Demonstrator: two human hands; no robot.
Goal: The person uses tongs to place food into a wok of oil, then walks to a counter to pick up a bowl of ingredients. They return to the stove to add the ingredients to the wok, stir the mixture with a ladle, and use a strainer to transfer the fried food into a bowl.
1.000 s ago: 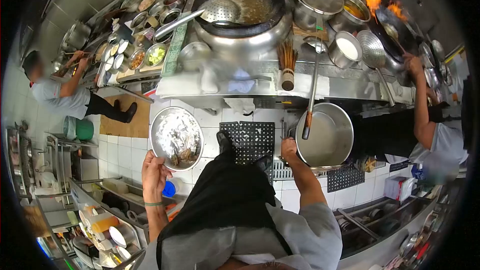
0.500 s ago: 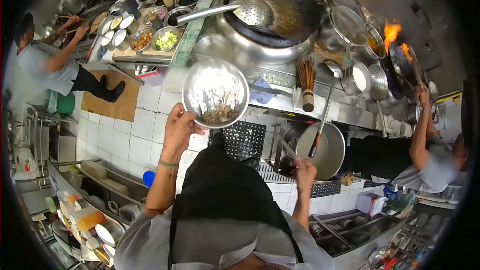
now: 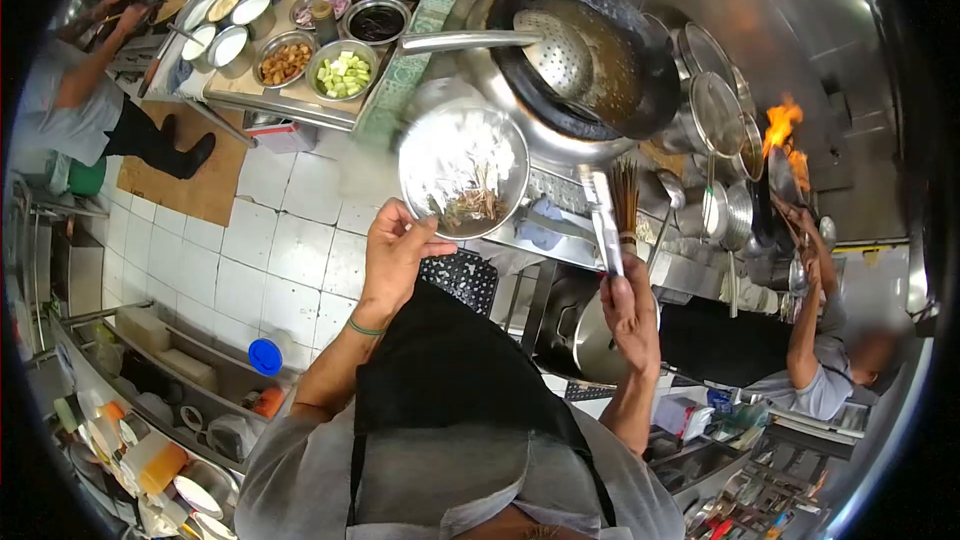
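My left hand [image 3: 405, 245] grips the lower rim of a shiny metal bowl [image 3: 425, 155], thumb on the edge. Thin brown and pale twig-like pieces [image 3: 482, 198] lie in the bottom of it. The bowl is beside the near left side of a wok [image 3: 655, 90] that contains brown liquid. A perforated strainer [image 3: 560, 55] rests in the wok, its handle pointing left. My right hand [image 3: 632, 315] is closed round long, narrow, shiny metal tongs [image 3: 602, 220], held upright and slightly blurred. They stand in front of a bamboo brush [image 3: 626, 200].
Bowls of green cubes [image 3: 343, 74] and browned cubes [image 3: 286, 62] stand among sauces on the left counter. A large pot [image 3: 600, 340] is below my right hand. Flames [image 3: 783, 125] rise at the right, where one person [image 3: 815, 360] works. Another person [image 3: 70, 100] stands at the far left.
My right hand has risen from beside the large pot and now holds the tongs upright near the brush. The bowl stays in my left hand. The view has shifted.
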